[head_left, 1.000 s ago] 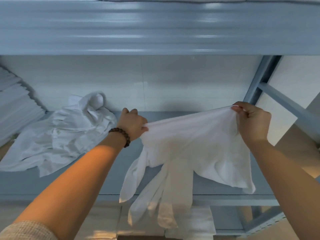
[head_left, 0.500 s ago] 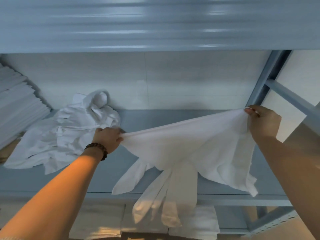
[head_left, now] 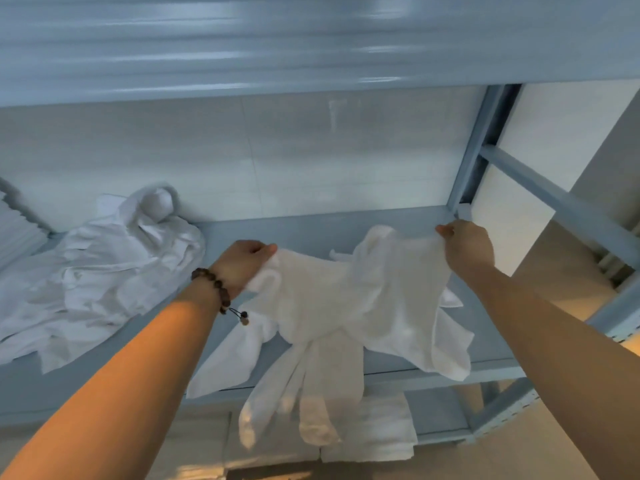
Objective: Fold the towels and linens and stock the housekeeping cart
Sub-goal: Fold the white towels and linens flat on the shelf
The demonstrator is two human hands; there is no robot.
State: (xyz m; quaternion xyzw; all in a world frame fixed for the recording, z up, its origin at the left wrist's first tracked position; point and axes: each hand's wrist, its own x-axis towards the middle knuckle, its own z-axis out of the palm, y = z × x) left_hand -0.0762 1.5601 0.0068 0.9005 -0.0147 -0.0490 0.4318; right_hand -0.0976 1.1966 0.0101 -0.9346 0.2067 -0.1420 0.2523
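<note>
Head view looks down onto a pale blue-grey metal shelf (head_left: 311,233), above which the left hand (head_left: 244,261), a dark beaded bracelet (head_left: 216,289) on its wrist, pinches one upper corner of a limp white towel (head_left: 346,299). The towel hangs between the two hands over the shelf's front edge, its top edge slack, its lower part bunched into twisted tails that drop past the shelf lip. The right hand (head_left: 467,247) pinches the opposite upper corner, a little higher and nearer the back of the shelf. Holding it by two corners seems meant to let the cloth's weight pull it open so an edge can be squared before folding; judging by the tangle below, that is not yet done. Far left sits a stack of folded white linens (head_left: 17,233), then a crumpled heap of white sheeting (head_left: 104,271) lies on the shelf, near the left forearm but apart from the towel. Overhead, the blue-grey upper shelf (head_left: 311,46) sits low and probably limits how high the towel can be lifted. Below the hanging tails lie folded white towels (head_left: 381,431) on a lower shelf. At right, a blue-grey upright post (head_left: 485,150) and slanting brace (head_left: 554,199) stand close beside the right hand, hemming a wider spread.
</note>
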